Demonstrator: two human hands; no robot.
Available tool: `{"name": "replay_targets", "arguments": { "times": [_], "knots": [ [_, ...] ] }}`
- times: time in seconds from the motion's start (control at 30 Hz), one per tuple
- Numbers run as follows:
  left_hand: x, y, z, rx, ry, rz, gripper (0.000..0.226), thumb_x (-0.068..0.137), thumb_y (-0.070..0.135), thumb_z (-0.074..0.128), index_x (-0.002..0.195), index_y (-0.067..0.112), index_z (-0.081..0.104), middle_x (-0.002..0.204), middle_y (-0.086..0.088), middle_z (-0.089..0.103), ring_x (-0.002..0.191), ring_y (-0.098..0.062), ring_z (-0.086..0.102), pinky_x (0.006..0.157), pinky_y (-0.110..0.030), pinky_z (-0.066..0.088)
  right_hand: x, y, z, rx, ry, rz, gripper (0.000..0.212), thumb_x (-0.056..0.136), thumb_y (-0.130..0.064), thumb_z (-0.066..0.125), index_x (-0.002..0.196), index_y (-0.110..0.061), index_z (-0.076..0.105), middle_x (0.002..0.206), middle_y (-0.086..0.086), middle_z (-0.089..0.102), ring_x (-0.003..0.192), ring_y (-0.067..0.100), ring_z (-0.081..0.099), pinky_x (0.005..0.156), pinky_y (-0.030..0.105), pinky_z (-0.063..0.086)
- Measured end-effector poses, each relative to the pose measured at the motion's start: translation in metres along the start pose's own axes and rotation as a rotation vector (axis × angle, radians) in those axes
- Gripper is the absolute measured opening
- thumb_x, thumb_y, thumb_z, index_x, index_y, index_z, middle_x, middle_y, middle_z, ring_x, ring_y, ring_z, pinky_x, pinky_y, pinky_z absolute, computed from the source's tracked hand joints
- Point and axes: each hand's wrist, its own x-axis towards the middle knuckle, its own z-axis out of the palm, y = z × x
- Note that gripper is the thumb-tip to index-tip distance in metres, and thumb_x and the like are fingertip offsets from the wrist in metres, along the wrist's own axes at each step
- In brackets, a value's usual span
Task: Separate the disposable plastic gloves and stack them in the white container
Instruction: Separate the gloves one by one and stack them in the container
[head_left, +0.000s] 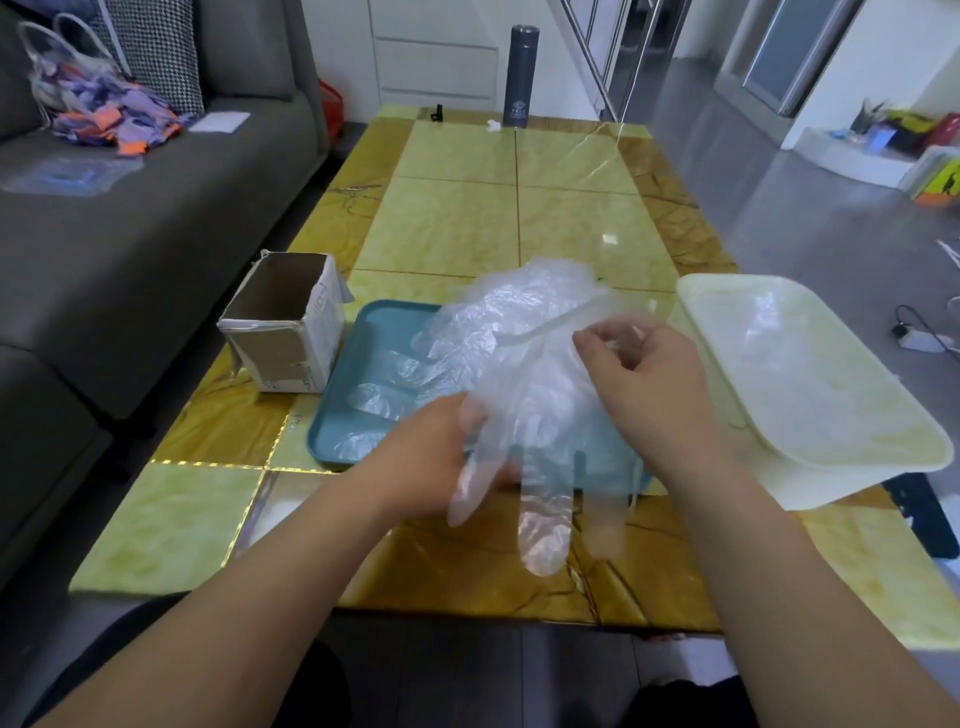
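A bunch of clear disposable plastic gloves (524, 358) hangs in the air over the teal tray (337, 415), glove fingers dangling toward me. My left hand (421, 457) grips the bunch from below at its lower left. My right hand (644, 384) pinches the upper right part of the plastic between thumb and fingers. More loose gloves (384, 400) lie flat in the teal tray. The white container (717, 322) sits at the right of the table, tilted over the edge, with clear gloves (800, 364) inside.
An open cardboard box (283, 322) stands left of the tray. A dark flask (522, 78) is at the table's far end. A grey sofa (130, 223) runs along the left, with a bag and coloured scraps on it. Cables lie on the floor at right.
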Motion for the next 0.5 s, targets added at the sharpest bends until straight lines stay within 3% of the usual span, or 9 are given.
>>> {"name": "replay_targets", "arguments": {
  "times": [0.03, 0.1, 0.17, 0.23, 0.3, 0.4, 0.5],
  "knots": [
    [0.002, 0.001, 0.004, 0.147, -0.090, 0.033, 0.026, 0.087, 0.027, 0.079, 0.104, 0.025, 0.060, 0.101, 0.014, 0.057, 0.095, -0.010, 0.060, 0.084, -0.031, 0.050, 0.000, 0.001, -0.001, -0.046, 0.016, -0.017, 0.009, 0.096, -0.033, 0.072, 0.090, -0.026, 0.070, 0.083, -0.007, 0.069, 0.072, 0.004, 0.062, 0.056, 0.010, 0.043],
    [0.008, 0.005, 0.010, 0.334, -0.087, 0.086, 0.018, 0.085, 0.021, 0.074, 0.101, 0.019, 0.065, 0.105, 0.004, 0.061, 0.100, -0.020, 0.061, 0.085, -0.035, 0.052, 0.001, 0.004, -0.001, -0.117, 0.027, -0.018, 0.010, 0.096, -0.035, 0.071, 0.090, -0.027, 0.069, 0.087, -0.006, 0.068, 0.079, 0.008, 0.063, 0.062, 0.016, 0.046],
    [0.012, 0.005, 0.011, 0.301, -0.062, 0.094, 0.014, 0.087, 0.018, 0.069, 0.100, 0.024, 0.068, 0.098, 0.005, 0.064, 0.096, -0.021, 0.062, 0.082, -0.034, 0.051, 0.001, 0.006, -0.001, -0.166, 0.043, -0.024, 0.010, 0.096, -0.036, 0.070, 0.092, -0.026, 0.070, 0.086, -0.007, 0.067, 0.080, 0.009, 0.063, 0.066, 0.022, 0.046],
    [0.012, -0.001, 0.008, 0.257, -0.076, 0.080, 0.028, 0.089, 0.018, 0.067, 0.114, 0.028, 0.075, 0.096, 0.007, 0.068, 0.093, -0.018, 0.062, 0.081, -0.034, 0.052, 0.003, 0.008, -0.003, -0.189, 0.074, -0.019, 0.011, 0.097, -0.036, 0.068, 0.095, -0.026, 0.070, 0.087, -0.011, 0.067, 0.082, 0.007, 0.063, 0.069, 0.024, 0.047],
    [0.008, -0.010, 0.003, 0.216, -0.034, 0.095, 0.023, 0.090, 0.017, 0.068, 0.108, 0.026, 0.078, 0.094, 0.006, 0.068, 0.090, -0.018, 0.063, 0.080, -0.035, 0.052, 0.005, 0.012, -0.005, -0.190, 0.097, 0.006, 0.010, 0.097, -0.036, 0.067, 0.097, -0.026, 0.070, 0.092, -0.012, 0.068, 0.086, 0.005, 0.063, 0.072, 0.025, 0.048],
    [-0.001, -0.013, -0.013, -0.073, 0.064, 0.064, 0.007, 0.092, 0.019, 0.074, 0.087, 0.024, 0.076, 0.086, 0.008, 0.069, 0.083, -0.011, 0.064, 0.077, -0.029, 0.051, 0.004, 0.015, -0.004, -0.159, 0.111, 0.014, 0.009, 0.097, -0.032, 0.067, 0.096, -0.024, 0.071, 0.091, -0.012, 0.069, 0.088, 0.003, 0.064, 0.074, 0.021, 0.047],
    [-0.017, -0.004, -0.044, -0.605, -0.155, 0.025, 0.007, 0.088, 0.016, 0.076, 0.082, 0.016, 0.072, 0.087, 0.003, 0.074, 0.084, -0.013, 0.069, 0.080, -0.026, 0.053, 0.001, 0.015, -0.001, -0.084, 0.120, 0.019, 0.012, 0.096, -0.025, 0.070, 0.094, -0.013, 0.071, 0.085, -0.005, 0.069, 0.078, 0.007, 0.062, 0.066, 0.011, 0.042]
  ]
}}
